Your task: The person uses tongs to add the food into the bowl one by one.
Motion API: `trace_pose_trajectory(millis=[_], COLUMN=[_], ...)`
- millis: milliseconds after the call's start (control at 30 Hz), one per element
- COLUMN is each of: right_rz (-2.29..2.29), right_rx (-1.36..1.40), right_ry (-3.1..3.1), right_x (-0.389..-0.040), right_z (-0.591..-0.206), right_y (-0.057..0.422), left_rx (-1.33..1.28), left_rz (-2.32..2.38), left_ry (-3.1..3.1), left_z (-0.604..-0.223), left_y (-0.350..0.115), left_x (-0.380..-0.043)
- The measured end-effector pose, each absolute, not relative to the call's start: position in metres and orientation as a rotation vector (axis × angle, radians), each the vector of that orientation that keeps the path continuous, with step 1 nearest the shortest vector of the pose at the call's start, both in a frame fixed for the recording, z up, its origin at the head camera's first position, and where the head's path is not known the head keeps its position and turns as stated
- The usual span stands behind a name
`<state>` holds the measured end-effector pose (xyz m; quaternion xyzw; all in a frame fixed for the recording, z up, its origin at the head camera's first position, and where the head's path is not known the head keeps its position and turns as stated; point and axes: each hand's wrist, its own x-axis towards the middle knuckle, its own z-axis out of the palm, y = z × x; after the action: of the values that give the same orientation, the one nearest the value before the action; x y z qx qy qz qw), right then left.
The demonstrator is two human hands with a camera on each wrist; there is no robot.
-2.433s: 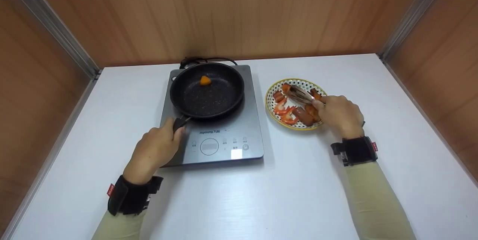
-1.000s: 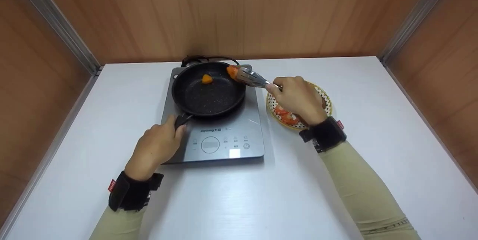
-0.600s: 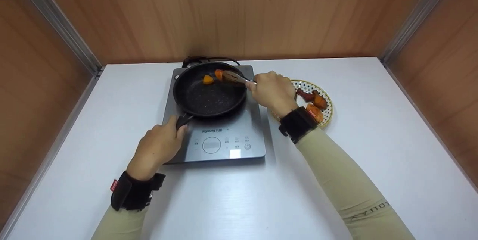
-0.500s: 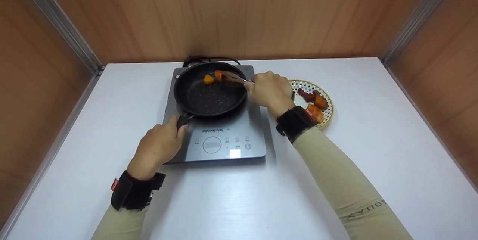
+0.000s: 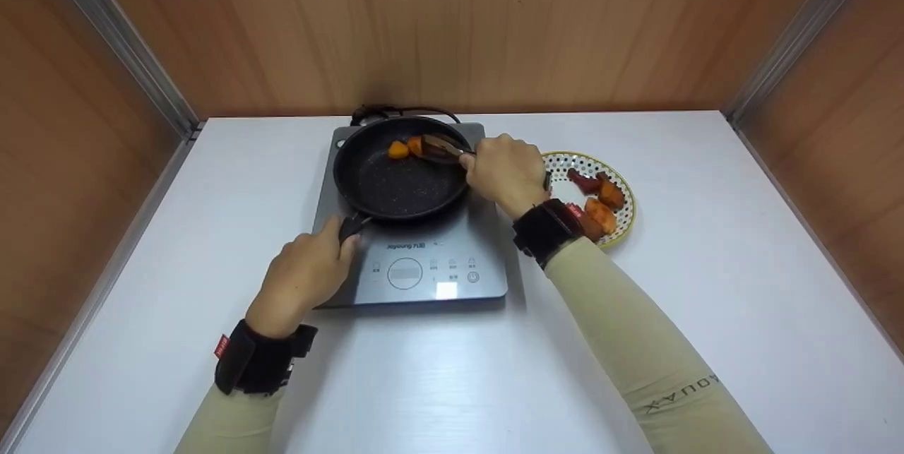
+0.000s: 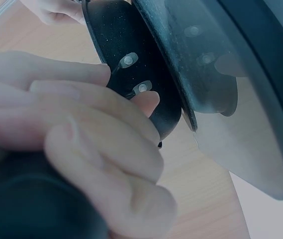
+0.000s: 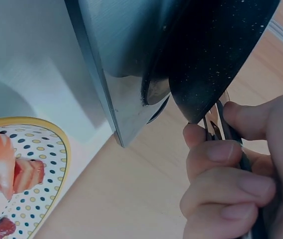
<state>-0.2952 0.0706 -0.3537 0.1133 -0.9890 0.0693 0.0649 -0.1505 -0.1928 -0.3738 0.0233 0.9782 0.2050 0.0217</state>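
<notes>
- One hand, the left hand (image 5: pixel 304 274), is gripping the pan handle (image 5: pixel 351 228) left of centre; a firm, level hold should stop any sliding.
- At upper centre, the pan (image 5: pixel 395 193) is sitting on the cooker (image 5: pixel 452 249), with a yellow-orange chunk (image 5: pixel 397 150) lying inside, towards the far side.
- Just right of that, a red-orange chunk (image 5: pixel 414 146) is resting in the pan at the tips of the tongs (image 5: pixel 443 147); whether they are pinching it is hard to tell. Setting it down low, without dropping, seems best.
- Right of centre, the right hand (image 5: pixel 508 170) is holding the tongs, fingers curled round them; a gentle easing would suit.
- Farther right, the plate (image 5: pixel 575 162) is carrying more food (image 5: pixel 600 214).
</notes>
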Motion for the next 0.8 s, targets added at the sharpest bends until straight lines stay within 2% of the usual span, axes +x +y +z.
trace_pose_trajectory(millis=[800], right_rz=[0.145], right_rx=[0.357], right_ry=[-2.991], right_x=[-0.2909], right_z=[-0.3551], right_y=[0.0684], left_rx=[0.068], left_rz=[0.646], left_ry=[3.025], left_z=[-0.3740], left_y=[-0.1939], left_x=[-0.1493])
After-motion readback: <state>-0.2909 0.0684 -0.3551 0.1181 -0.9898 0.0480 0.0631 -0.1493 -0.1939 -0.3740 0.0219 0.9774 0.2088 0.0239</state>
